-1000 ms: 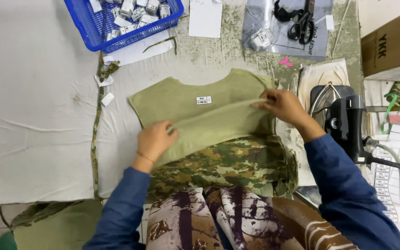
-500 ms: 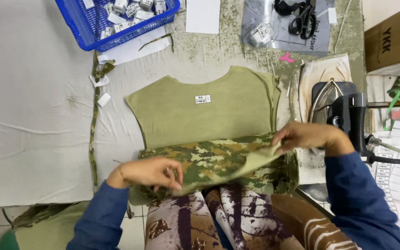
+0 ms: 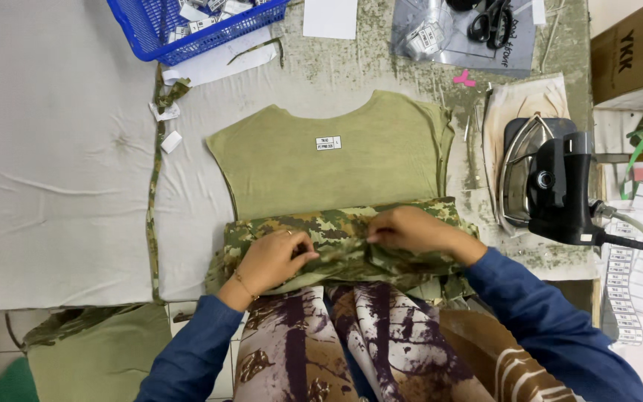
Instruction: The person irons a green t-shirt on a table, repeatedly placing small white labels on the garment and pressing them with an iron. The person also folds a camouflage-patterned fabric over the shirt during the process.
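Both hands, left hand (image 3: 273, 259) and right hand (image 3: 409, 229), pinch the camouflage fabric (image 3: 336, 231) folded over the olive garment's (image 3: 329, 167) lower edge on the table (image 3: 53, 171); fold started, upper half still uncovered.

Worn speckled worktable (image 3: 381, 63) carries pale grey padded cloth (image 3: 53, 171) over left part. On it: olive-green sleeveless garment piece (image 3: 329, 167), camouflage-patterned folded fabric (image 3: 336, 227) at near edge, blue plastic mesh basket (image 3: 187, 30), white paper sheet (image 3: 330, 16), black-handled scissors (image 3: 489, 18), black steam iron (image 3: 552, 186) at right.
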